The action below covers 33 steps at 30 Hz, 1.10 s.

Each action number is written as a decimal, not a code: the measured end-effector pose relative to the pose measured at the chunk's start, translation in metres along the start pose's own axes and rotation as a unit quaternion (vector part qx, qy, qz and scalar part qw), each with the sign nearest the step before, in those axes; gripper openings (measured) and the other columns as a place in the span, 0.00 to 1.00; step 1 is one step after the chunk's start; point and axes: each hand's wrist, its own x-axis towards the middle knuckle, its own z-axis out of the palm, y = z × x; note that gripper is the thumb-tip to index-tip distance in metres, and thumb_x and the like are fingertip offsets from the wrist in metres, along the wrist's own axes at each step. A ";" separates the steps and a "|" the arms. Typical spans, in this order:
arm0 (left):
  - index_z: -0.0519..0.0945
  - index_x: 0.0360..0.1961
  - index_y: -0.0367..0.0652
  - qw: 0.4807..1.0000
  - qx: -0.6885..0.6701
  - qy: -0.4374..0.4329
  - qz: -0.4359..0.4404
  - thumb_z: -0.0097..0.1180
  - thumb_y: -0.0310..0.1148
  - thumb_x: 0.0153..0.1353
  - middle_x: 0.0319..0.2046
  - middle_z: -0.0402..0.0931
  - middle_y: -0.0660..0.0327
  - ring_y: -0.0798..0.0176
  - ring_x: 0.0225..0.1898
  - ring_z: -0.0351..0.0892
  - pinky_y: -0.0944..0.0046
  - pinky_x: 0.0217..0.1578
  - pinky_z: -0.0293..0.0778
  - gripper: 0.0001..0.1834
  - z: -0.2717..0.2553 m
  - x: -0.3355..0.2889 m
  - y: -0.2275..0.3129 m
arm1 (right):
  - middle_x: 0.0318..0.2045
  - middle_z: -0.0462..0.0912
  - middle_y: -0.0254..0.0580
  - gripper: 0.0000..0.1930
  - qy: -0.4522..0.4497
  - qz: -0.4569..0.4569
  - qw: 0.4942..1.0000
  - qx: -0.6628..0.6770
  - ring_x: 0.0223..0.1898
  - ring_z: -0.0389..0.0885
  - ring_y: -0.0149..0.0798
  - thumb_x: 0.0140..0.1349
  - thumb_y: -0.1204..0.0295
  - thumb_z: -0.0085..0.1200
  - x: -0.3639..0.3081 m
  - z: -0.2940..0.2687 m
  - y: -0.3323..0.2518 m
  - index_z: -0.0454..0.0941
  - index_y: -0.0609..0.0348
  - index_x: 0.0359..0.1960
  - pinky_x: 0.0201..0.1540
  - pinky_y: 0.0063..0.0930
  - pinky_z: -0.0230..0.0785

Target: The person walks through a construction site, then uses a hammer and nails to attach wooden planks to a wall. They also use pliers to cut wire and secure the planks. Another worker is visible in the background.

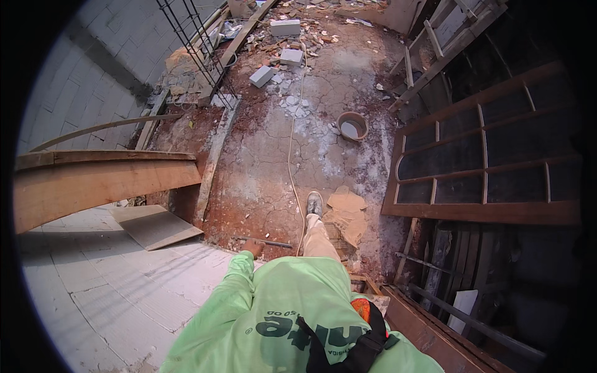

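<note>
My left hand (pixel 252 248) is low beside the white block wall, just beyond the end of my light green sleeve. Its fingers are closed on a long, thin, dark bar-like tool (pixel 277 243), which lies crosswise over the reddish floor; its exact kind is not clear from this angle. My right hand is out of sight, its arm hidden by my green shirt. Ahead of me, one shoe (pixel 314 203) rests on the cracked floor, with a torn piece of brown cardboard (pixel 348 214) to its right.
A pale cord (pixel 291 155) runs along the floor past my foot. Farther off stand a round bucket (pixel 364 128) and several white blocks (pixel 291 57) amid rubble. A wooden window frame (pixel 485 214) leans at right; a plank (pixel 106 186) and rebar (pixel 202 43) are at left.
</note>
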 end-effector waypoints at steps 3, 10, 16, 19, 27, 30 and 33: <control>0.84 0.32 0.40 0.980 -0.168 0.034 -0.103 0.59 0.38 0.59 0.24 0.83 0.56 0.60 0.24 0.82 0.58 0.24 0.76 0.11 -0.031 0.043 0.010 | 0.44 0.84 0.55 0.33 -0.001 -0.015 1.000 -0.026 0.49 0.83 0.47 0.40 0.54 0.73 0.054 -0.084 -0.058 0.82 0.64 0.45 0.50 0.38 0.75; 0.84 0.38 0.43 0.916 -0.307 0.052 -0.253 0.57 0.40 0.61 0.27 0.84 0.59 0.59 0.23 0.82 0.56 0.25 0.78 0.13 -0.088 0.101 0.106 | 0.46 0.83 0.55 0.35 -0.034 -0.015 0.993 -0.114 0.50 0.82 0.47 0.40 0.53 0.73 0.133 -0.302 -0.196 0.82 0.65 0.47 0.51 0.38 0.75; 0.83 0.36 0.42 0.985 -0.080 -0.034 -0.147 0.57 0.38 0.61 0.27 0.84 0.57 0.58 0.25 0.83 0.56 0.25 0.77 0.11 -0.108 0.250 0.199 | 0.43 0.84 0.55 0.30 0.060 0.020 0.997 -0.040 0.45 0.84 0.48 0.44 0.57 0.72 0.183 -0.485 -0.326 0.81 0.68 0.45 0.48 0.37 0.77; 0.82 0.35 0.41 0.994 0.089 -0.051 -0.040 0.57 0.38 0.60 0.28 0.83 0.56 0.58 0.26 0.84 0.55 0.25 0.77 0.11 -0.145 0.368 0.263 | 0.44 0.84 0.56 0.30 0.084 0.025 0.995 0.045 0.47 0.84 0.49 0.43 0.58 0.72 0.211 -0.549 -0.396 0.81 0.68 0.44 0.49 0.39 0.76; 0.80 0.33 0.40 0.997 -0.020 0.046 0.055 0.62 0.41 0.59 0.25 0.80 0.58 0.55 0.25 0.81 0.54 0.24 0.76 0.14 -0.364 0.634 0.572 | 0.53 0.78 0.63 0.40 0.025 0.015 0.994 0.104 0.57 0.77 0.56 0.48 0.44 0.63 0.260 -0.638 -0.547 0.78 0.71 0.50 0.57 0.40 0.71; 0.79 0.29 0.36 0.987 -0.128 0.053 0.076 0.62 0.43 0.57 0.23 0.79 0.56 0.53 0.26 0.82 0.55 0.22 0.77 0.17 -0.433 0.726 0.706 | 0.51 0.79 0.63 0.38 0.007 -0.011 0.991 0.134 0.55 0.78 0.56 0.49 0.44 0.62 0.279 -0.679 -0.580 0.78 0.71 0.49 0.56 0.41 0.72; 0.80 0.30 0.38 0.983 -0.033 0.095 0.151 0.59 0.40 0.58 0.24 0.80 0.59 0.60 0.25 0.81 0.59 0.22 0.76 0.14 -0.469 0.788 0.831 | 0.49 0.80 0.64 0.37 0.012 0.008 0.990 0.138 0.54 0.79 0.57 0.50 0.45 0.60 0.309 -0.721 -0.610 0.79 0.71 0.47 0.54 0.42 0.73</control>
